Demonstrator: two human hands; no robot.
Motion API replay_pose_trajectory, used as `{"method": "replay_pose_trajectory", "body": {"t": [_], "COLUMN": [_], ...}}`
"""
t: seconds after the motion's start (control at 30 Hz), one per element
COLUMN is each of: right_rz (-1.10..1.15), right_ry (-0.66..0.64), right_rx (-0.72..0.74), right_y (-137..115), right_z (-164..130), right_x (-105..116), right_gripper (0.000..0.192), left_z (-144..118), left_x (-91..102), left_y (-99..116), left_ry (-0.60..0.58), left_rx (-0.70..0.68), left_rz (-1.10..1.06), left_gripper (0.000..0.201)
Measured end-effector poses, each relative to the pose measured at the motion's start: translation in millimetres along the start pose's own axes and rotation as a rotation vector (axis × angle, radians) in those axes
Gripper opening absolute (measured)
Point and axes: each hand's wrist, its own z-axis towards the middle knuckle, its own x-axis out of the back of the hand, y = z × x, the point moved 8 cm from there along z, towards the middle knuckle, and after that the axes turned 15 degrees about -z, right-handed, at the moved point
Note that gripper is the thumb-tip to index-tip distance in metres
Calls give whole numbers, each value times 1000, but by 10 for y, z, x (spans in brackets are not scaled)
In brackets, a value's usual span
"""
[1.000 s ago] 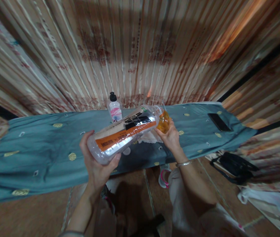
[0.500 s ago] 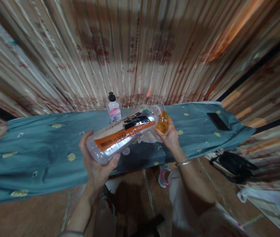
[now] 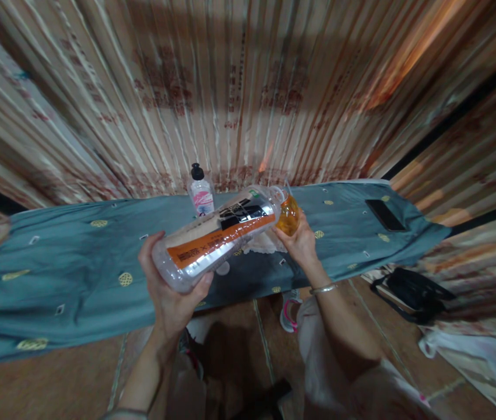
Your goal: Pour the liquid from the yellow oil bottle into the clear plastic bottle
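A large clear plastic bottle [image 3: 217, 239] with an orange, black and silver label lies tilted in my left hand [image 3: 173, 297], whose fingers wrap round its base. Its mouth points up to the right. My right hand [image 3: 298, 242] is closed round a small clear container of amber liquid [image 3: 289, 217], held against the big bottle's mouth. Whether liquid passes between them I cannot tell. Below the two lies a crumpled white tissue [image 3: 265, 243], partly hidden. A round whitish disc, perhaps a cap [image 3: 222, 268], rests under the bottle.
Behind the big bottle stands a pump-top bottle [image 3: 202, 195] with a pink label and black top. A dark phone [image 3: 385, 215] lies at the right of the cloth-covered table [image 3: 77, 251]. Pleated curtains [image 3: 230, 87] hang behind. A black bag [image 3: 414, 294] sits at lower right.
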Motion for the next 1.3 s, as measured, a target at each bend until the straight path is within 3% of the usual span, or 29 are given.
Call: {"method": "replay_pose_trajectory", "body": {"t": [1.07, 1.3], "right_rz": [10, 26], "right_ry": [-5, 8], "right_rx": [1, 3], "right_y": [13, 24], "right_z": [-8, -6], "right_x": [-12, -13], "right_gripper": [90, 89], "left_z": [-12, -11], "left_x": [-6, -15], "left_y": [-10, 68], "left_ry": [-12, -13], "left_rx": [-11, -73], "left_rz": [-17, 16], "left_gripper": [93, 91]}}
